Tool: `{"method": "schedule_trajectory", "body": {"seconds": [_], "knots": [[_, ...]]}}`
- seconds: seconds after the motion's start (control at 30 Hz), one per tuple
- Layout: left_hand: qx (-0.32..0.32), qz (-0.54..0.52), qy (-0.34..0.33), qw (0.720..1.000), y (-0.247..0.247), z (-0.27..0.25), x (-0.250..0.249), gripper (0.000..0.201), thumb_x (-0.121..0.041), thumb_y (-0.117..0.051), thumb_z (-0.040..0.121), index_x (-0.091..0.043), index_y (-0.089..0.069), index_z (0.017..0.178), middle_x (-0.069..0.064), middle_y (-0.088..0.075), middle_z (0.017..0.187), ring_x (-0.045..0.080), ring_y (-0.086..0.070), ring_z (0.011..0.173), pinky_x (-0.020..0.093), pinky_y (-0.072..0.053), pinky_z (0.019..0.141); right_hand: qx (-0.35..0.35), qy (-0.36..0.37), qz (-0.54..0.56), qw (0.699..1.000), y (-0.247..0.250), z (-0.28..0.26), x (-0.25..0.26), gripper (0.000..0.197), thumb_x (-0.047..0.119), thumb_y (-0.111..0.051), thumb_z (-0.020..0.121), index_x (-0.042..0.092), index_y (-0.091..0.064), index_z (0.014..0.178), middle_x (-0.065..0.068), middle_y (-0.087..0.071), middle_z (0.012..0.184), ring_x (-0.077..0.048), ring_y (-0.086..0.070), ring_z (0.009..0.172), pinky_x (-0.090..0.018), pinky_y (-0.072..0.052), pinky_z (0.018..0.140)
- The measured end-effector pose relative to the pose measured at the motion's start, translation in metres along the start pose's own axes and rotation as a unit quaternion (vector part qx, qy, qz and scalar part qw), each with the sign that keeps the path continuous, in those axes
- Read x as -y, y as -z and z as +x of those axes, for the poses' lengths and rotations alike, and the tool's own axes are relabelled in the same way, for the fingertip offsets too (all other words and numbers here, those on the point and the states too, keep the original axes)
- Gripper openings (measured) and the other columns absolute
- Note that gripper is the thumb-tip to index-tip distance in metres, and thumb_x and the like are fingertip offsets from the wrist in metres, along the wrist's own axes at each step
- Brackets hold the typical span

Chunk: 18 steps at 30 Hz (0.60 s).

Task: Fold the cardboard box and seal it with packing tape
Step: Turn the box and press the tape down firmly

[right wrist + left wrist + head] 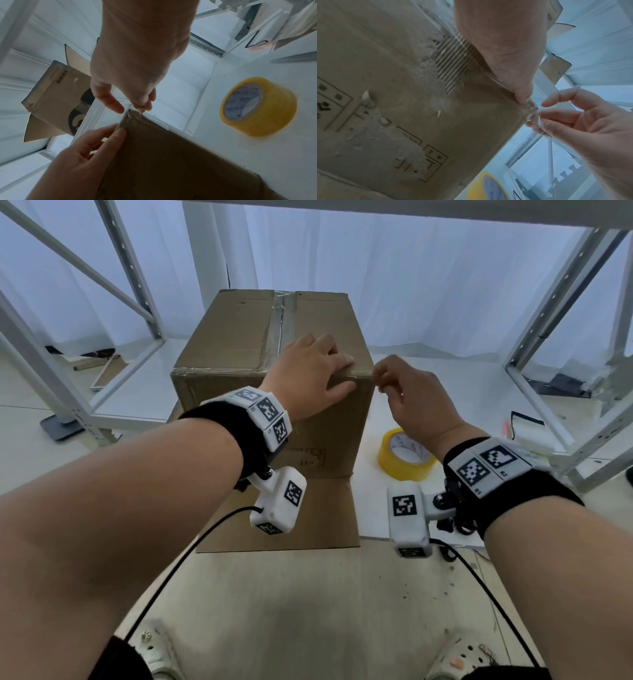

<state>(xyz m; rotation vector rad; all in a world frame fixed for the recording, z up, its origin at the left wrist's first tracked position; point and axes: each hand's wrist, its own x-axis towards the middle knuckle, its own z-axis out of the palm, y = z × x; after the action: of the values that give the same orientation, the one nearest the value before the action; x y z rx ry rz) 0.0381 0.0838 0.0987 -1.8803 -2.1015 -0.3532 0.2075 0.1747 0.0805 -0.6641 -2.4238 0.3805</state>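
A brown cardboard box [239, 337] stands on the white table [445, 385], its top flaps closed, with clear tape down the centre seam and along the near top edge. My left hand [346, 373] lies flat on the box's near right top corner, fingers straight on the taped edge and thumb on the front face [522, 94]. Just off that corner, my right hand [378, 381] pinches the loose end of the clear tape [533, 117] between thumb and fingertips. A yellow packing tape roll [404, 457] lies on the table to the right of the box, under my right wrist.
A bottom flap [284, 515] of the box lies flat toward me over the table edge. White metal rack frames stand at left [113, 313] and right [548, 337]. Another cardboard box [51, 101] sits behind. Small white items [527, 433] lie at the table's right.
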Motion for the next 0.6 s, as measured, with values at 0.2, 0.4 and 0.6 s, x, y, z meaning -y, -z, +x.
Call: {"method": "schedule_trajectory", "body": {"seconds": [0.2, 0.4, 0.6], "knots": [[-0.01, -0.033, -0.004, 0.999, 0.003, -0.005, 0.007, 0.047, -0.05, -0.05, 0.091, -0.022, -0.056, 0.128, -0.001, -0.056, 0.12, 0.019, -0.048, 0.111, 0.028, -0.036, 0.091, -0.001, 0.052, -0.075, 0.996, -0.004, 0.006, -0.004, 0.011, 0.008, -0.057, 0.092, 0.008, -0.067, 0.096, -0.013, -0.064, 0.092, -0.03, -0.058, 0.081, -0.028, -0.038, 0.071], [-0.03, -0.068, 0.017, 0.997, -0.002, -0.006, 0.011, 0.045, -0.053, -0.053, 0.088, -0.025, -0.06, 0.123, -0.007, -0.059, 0.115, 0.015, -0.051, 0.107, 0.024, -0.034, 0.089, -0.037, 0.096, -0.077, 0.992, -0.012, 0.008, -0.008, 0.006, 0.001, -0.067, 0.083, 0.006, -0.065, 0.087, -0.013, -0.06, 0.107, -0.03, -0.059, 0.091, -0.032, -0.047, 0.076], [-0.043, -0.065, 0.021, 0.997, -0.005, -0.008, 0.01, 0.044, -0.052, -0.052, 0.088, -0.026, -0.061, 0.122, -0.007, -0.058, 0.11, 0.015, -0.05, 0.103, 0.024, -0.035, 0.085, -0.022, 0.059, 0.061, 0.996, -0.012, 0.014, -0.008, 0.023, 0.011, -0.072, 0.082, 0.008, -0.06, 0.102, -0.004, -0.057, 0.103, -0.014, -0.057, 0.083, -0.012, -0.048, 0.079]]}}
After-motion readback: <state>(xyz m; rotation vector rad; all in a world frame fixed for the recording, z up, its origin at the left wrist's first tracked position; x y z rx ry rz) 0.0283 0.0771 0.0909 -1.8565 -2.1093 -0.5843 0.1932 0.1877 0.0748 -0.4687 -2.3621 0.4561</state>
